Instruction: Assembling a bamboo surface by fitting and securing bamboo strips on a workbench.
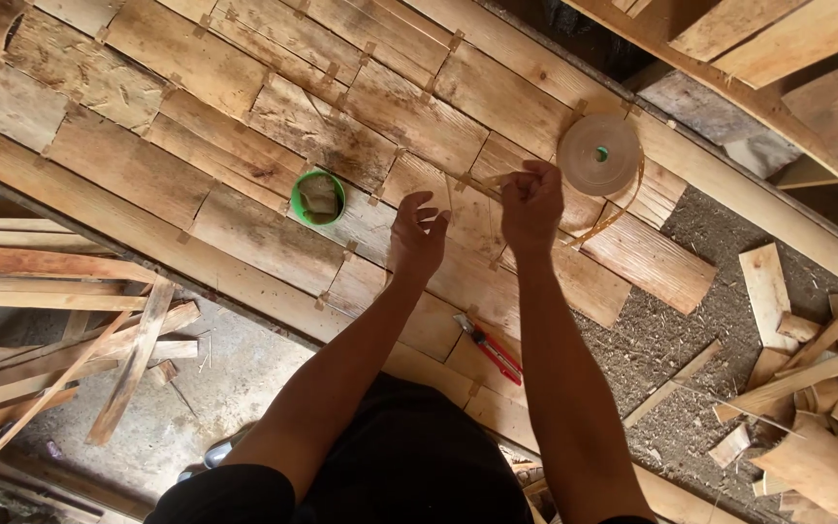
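My right hand (531,206) pinches the free end of a thin tan tape strip (482,184), which runs from a flat tape roll (598,155) lying on the sheet of joined wood veneer pieces (244,165). My left hand (417,236) hovers just left of it, fingers spread, touching or almost touching the strip near a seam. Small tape tabs bridge many seams of the sheet. A red utility knife (488,348) lies on the veneer below my hands.
A green cup (318,197) with a wet sponge or paste stands on the sheet, left of my hands. Loose veneer strips (60,320) pile at the left, offcuts (807,388) at the right on gritty ground. Wooden boards (778,58) lean at the top right.
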